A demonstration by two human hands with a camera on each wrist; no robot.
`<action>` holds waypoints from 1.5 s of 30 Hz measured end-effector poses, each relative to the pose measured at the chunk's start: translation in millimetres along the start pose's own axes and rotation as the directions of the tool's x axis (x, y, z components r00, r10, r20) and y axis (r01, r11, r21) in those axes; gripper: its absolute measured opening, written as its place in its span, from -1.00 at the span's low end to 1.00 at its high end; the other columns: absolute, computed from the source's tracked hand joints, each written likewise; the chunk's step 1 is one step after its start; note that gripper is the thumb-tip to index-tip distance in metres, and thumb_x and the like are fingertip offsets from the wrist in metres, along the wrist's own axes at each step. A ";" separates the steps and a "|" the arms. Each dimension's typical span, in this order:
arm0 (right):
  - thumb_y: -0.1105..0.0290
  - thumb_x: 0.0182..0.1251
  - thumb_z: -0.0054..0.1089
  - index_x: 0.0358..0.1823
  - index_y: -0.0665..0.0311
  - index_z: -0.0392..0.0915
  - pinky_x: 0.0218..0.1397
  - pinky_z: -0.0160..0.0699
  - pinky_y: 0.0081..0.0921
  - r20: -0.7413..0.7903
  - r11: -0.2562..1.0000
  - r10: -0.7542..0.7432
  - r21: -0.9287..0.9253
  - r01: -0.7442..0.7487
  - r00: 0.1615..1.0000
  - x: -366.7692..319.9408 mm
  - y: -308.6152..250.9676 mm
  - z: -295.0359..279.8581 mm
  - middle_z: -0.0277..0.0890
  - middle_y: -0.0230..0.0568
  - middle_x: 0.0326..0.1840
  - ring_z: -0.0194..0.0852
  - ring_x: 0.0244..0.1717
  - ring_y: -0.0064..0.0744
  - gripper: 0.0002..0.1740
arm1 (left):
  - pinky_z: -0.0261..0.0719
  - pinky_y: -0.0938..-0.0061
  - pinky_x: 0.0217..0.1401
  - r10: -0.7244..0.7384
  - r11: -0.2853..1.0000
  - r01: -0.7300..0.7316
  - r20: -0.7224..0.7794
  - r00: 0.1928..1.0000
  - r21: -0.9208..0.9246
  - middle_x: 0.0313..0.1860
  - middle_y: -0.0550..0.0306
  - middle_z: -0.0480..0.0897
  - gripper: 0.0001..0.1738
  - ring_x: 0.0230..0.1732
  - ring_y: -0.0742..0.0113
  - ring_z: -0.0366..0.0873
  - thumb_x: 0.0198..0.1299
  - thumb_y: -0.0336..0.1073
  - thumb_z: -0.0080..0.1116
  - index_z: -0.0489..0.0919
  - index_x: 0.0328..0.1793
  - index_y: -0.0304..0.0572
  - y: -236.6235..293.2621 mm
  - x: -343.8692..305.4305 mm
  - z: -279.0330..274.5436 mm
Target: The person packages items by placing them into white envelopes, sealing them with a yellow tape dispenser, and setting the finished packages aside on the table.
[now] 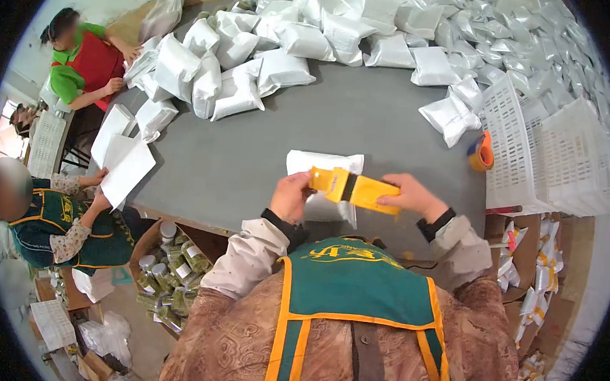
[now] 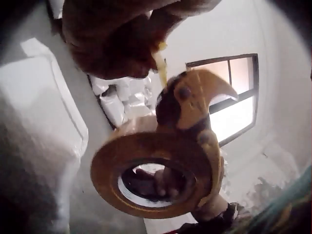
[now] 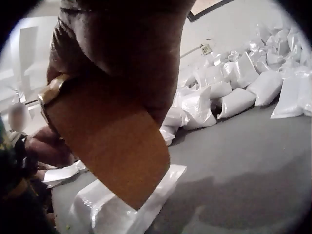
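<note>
Over a white plastic mailer package [image 1: 306,161] on the grey table, my right hand [image 1: 415,195] grips a yellow tape dispenser [image 1: 374,194] loaded with a wide roll. A short yellow tape end [image 1: 321,179] sticks out from it, pinched between the thumb and fingers of my left hand [image 1: 289,196]. In the left wrist view the tape roll [image 2: 109,170] shows side-on, with the dispenser's hooked orange head [image 2: 197,95] above it; right-hand fingers show through the ring. The right wrist view shows the roll's broad brownish-yellow face [image 3: 114,141] beneath my right hand [image 3: 122,48].
Many filled white packages [image 1: 306,42] cover the table's far side. An orange-and-blue tape dispenser [image 1: 483,155] lies near the white plastic crate [image 1: 511,146] on the right. Two people work at the left, one holding a white sheet [image 1: 128,164]. Jars [image 1: 168,231] fill a box below.
</note>
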State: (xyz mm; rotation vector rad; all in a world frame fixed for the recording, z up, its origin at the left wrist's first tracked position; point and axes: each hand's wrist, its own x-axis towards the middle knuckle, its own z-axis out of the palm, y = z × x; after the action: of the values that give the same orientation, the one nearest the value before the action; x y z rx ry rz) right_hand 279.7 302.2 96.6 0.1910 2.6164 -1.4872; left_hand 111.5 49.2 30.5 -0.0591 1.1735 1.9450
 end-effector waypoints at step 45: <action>-0.05 0.19 0.29 -0.06 0.51 0.61 -0.19 0.50 -0.43 -0.078 0.820 0.460 0.420 -0.390 0.884 24.7 0.3 32.8 0.64 -0.11 -0.27 0.56 -0.30 -0.40 -0.36 | 0.39 0.17 0.35 -0.342 0.846 -0.015 0.566 0.750 0.532 0.43 -0.14 0.31 0.02 0.42 0.04 0.30 0.10 -0.04 0.35 0.01 0.56 -0.22 36.0 50.4 -39.2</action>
State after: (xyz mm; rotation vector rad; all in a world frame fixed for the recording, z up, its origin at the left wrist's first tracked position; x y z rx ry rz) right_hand 257.0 275.3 75.4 0.9261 2.1380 -1.8573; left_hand 40.7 44.3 12.2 0.7174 1.1012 1.2542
